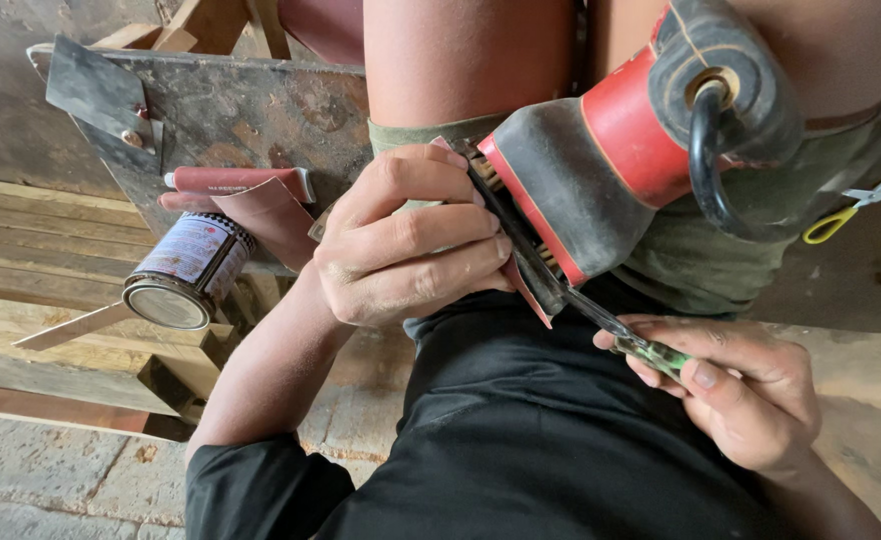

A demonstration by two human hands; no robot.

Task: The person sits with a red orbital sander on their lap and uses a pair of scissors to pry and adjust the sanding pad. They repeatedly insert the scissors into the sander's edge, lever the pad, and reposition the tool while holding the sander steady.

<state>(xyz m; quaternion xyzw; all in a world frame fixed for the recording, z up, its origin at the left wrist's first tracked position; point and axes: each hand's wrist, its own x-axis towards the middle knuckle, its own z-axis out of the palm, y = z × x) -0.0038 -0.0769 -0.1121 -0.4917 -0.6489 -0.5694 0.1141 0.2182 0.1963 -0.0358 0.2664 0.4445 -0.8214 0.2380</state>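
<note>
Red and grey power sander [601,150], scuffed rubbery housing, lies on its side across the person's lap, black cable looped at the rear. Left hand [406,240] curls over its base edge, fingers clamped on the pad. Right hand [741,385] pinches a green-handled screwdriver [601,315], blade angled up into the sander's clamp. Beyond: dented metal tin [186,272] on rough timber planks [31,240], yellow-handled scissors [861,205] by the knee.
</note>
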